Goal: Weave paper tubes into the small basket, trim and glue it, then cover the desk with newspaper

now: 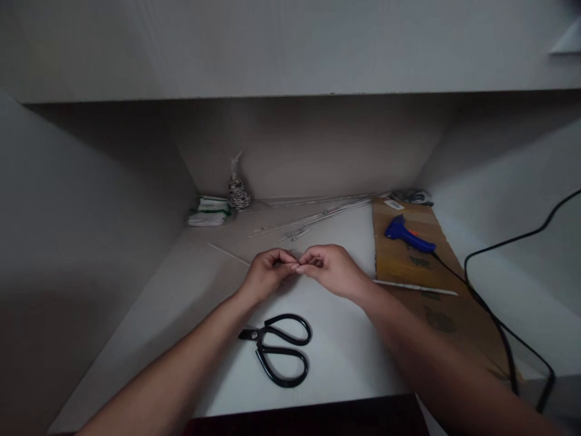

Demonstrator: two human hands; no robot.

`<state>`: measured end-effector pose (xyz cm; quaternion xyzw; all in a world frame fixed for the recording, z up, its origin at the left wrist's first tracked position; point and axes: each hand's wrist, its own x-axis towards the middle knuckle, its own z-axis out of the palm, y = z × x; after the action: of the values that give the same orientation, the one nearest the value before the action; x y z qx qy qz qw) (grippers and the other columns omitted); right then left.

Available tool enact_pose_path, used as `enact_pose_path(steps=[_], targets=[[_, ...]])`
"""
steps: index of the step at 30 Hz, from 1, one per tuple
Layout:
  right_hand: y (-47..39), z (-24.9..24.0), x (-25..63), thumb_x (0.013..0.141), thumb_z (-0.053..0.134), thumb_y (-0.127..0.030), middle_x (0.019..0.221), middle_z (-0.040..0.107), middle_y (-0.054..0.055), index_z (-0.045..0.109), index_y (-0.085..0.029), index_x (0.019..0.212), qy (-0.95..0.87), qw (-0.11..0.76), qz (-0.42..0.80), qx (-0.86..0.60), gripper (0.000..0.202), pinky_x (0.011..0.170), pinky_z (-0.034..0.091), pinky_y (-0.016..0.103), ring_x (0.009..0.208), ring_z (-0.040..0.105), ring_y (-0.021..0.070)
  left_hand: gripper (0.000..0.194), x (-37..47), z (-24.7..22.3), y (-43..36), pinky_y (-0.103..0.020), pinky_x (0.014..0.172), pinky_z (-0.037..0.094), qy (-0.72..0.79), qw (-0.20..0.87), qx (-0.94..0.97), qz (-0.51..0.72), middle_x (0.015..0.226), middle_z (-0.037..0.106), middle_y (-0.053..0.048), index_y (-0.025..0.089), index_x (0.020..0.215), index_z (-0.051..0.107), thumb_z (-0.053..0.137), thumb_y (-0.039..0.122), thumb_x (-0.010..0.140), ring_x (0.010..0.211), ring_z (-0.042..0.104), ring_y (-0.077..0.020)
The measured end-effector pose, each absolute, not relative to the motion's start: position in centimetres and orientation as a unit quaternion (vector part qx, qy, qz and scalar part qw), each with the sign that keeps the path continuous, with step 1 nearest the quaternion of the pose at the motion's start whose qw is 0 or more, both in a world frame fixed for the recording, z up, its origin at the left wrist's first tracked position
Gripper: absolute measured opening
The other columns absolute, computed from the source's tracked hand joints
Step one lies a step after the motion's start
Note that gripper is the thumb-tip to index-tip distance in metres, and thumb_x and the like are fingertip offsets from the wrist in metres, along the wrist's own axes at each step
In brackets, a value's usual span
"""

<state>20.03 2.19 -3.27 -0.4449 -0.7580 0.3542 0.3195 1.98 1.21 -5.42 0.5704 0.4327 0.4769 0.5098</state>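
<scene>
At far left we see a folded cloth [209, 212] near the back, and beside it a small lumpy bundle [238, 192] with pale ends standing up. Nearer us, a thin stick [227, 253] slants over the white table [345, 357] and disappears behind the left hand [267, 274], whose thumb and finger pinch, it seems, that stick. Black-handled scissors [276, 350] lie just nearer us, in neither hand. Loose sticks [327, 212] lie spread toward the back. The right hand [333, 269] meets the left, its fingertips pinched too, apparently on the white stick [417, 287] that shows past its wrist and crosses the cardboard [454, 339]; we cannot tell whether both lengths are one piece. On the cardboard rests a blue glue gun [411, 236], untouched, its black cord [449, 268] trailing right. We judge the fingertip work to be unfinished: the stick is in hand, no result shows between the fingers, and the loose sticks lie unused.
</scene>
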Motion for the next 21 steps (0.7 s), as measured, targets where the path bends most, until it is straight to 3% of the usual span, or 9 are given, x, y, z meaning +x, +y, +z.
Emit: enact_pose_path(steps=[3,6,11,15,21], targets=[[2.5,-3.6,20.1,0.082,0.065,-0.027,0.069,0.066,-0.001,0.067,-0.018,0.077,-0.785,0.284,0.300,-0.461,0.010,0.058,0.038,0.021,0.063,0.056,0.0108,0.034,1.5,-5.8,1.5,-0.023,0.057,0.042,0.451,0.535,0.565,0.438,0.067,0.064,-0.003,0.013,0.077,0.067,0.072,0.046,0.072,0.058,0.054,-0.0113],[2.9,-4.3,20.1,0.084,0.061,-0.022,0.076,0.069,0.001,0.067,-0.019,0.080,-0.817,0.231,0.211,-0.485,0.008,0.062,0.037,0.023,0.069,0.059,0.0124,0.041,1.1,-5.7,2.9,-0.025,0.056,0.045,0.500,0.465,0.602,0.414,0.070,0.066,-0.005,0.014,0.084,0.067,0.058,0.054,0.080,0.058,0.057,-0.0133],[2.9,-5.4,19.6,0.087,0.057,-0.022,0.087,0.072,0.006,0.066,-0.020,0.086,-0.834,0.197,0.166,-0.487,0.009,0.069,0.038,0.027,0.080,0.063,0.0175,0.017,2.3,-4.2,8.9,-0.025,0.063,0.045,0.551,0.325,0.674,0.370,0.076,0.070,-0.003,0.018,0.079,0.070,0.071,0.030,0.067,0.069,0.062,-0.0165],[2.7,-5.7,19.3,0.089,0.054,-0.021,0.093,0.071,0.008,0.064,-0.019,0.091,-0.846,0.176,0.145,-0.481,0.010,0.073,0.040,0.027,0.086,0.064,0.0191,0.005,5.3,-3.9,13.8,-0.029,0.078,0.046,0.604,0.229,0.698,0.309,0.083,0.073,-0.005,0.018,0.075,0.071,0.070,0.018,0.070,0.084,0.065,-0.0206],[2.8,-5.9,19.4,0.086,0.053,-0.019,0.095,0.070,0.009,0.063,-0.018,0.094,-0.852,0.168,0.120,-0.481,0.013,0.072,0.040,0.029,0.087,0.064,0.0203,0.020,8.6,-5.3,16.9,-0.039,0.086,0.051,0.655,0.171,0.710,0.194,0.097,0.069,-0.006,0.013,0.092,0.066,0.065,0.032,0.086,0.092,0.065,-0.0190]])
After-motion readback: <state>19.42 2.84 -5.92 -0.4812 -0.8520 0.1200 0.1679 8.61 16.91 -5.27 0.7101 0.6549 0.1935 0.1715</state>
